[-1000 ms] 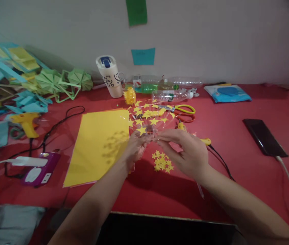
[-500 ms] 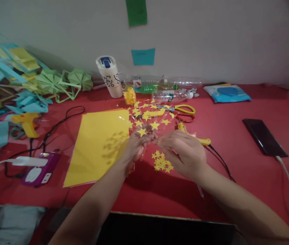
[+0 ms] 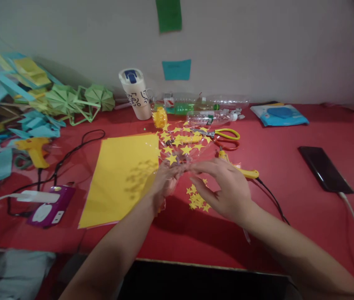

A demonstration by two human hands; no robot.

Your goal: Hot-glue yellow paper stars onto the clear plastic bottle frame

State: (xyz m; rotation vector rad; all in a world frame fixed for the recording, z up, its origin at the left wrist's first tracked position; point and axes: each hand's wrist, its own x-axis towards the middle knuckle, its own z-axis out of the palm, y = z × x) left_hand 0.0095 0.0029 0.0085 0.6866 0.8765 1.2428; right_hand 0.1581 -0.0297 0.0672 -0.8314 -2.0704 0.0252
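My left hand point(image 3: 163, 182) and my right hand point(image 3: 223, 187) meet over the red table point(image 3: 289, 175), both pinching the near edge of a clear plastic sheet point(image 3: 185, 151) that carries several small yellow paper stars point(image 3: 180, 141). A loose heap of yellow stars point(image 3: 197, 199) lies on the table just under my right hand. A large yellow paper sheet point(image 3: 123, 175) lies flat to the left of my left hand.
Scissors with yellow handles point(image 3: 223, 134), a yellow glue gun point(image 3: 242, 170) with a black cord, empty plastic bottles point(image 3: 208, 111), a white tumbler point(image 3: 135, 94), a black phone point(image 3: 325, 168) on a cable, a wipes pack point(image 3: 278, 115), a purple power strip point(image 3: 48, 208), a second glue gun point(image 3: 35, 150) and folded paper shapes point(image 3: 55, 100) surround the work spot.
My right hand has slid slightly toward me and lower along the plastic sheet. The sheet with stars shifted a little. My left hand has stayed nearly in place.
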